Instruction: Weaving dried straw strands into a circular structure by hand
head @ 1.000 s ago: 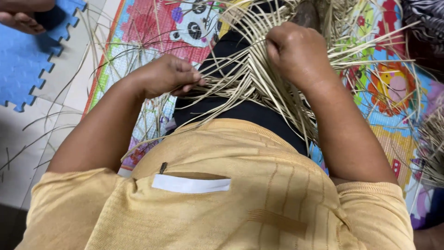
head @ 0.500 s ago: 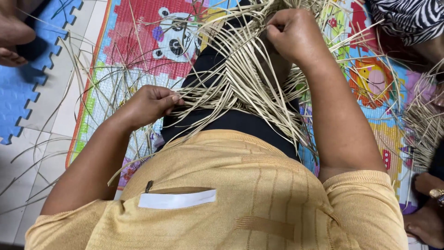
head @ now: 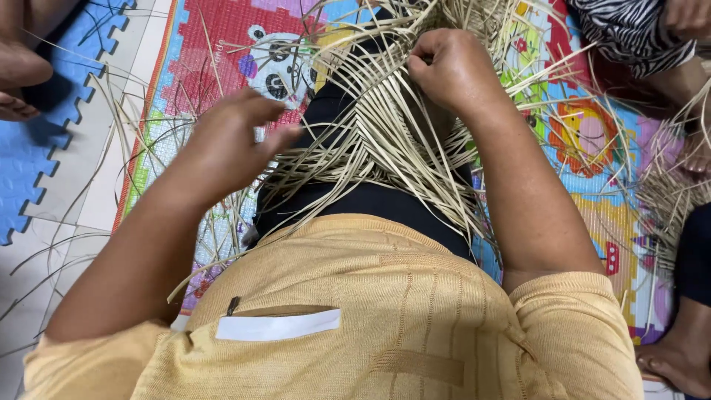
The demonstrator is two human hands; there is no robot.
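A partly woven mat of pale straw strips (head: 378, 126) lies across my black-clad lap, with loose ends fanning out on all sides. My right hand (head: 452, 67) is closed around a bunch of strips at the weave's far edge. To the left, my left hand (head: 229, 141) hovers with fingers spread, its fingertips at the loose strips on that side and nothing gripped. My yellow shirt with a chest pocket fills the lower part of the head view.
A colourful play mat (head: 222, 52) with a panda picture covers the floor, and blue foam tiles (head: 44, 148) lie at the left. Another person's foot (head: 22, 74) rests at top left. A second person in zebra-print cloth (head: 629, 30) sits at the right with more straw (head: 666, 185).
My left hand has let go of the strips it pressed down, lifted and opened its fingers. My right hand has stayed clenched on the strips at the far edge.
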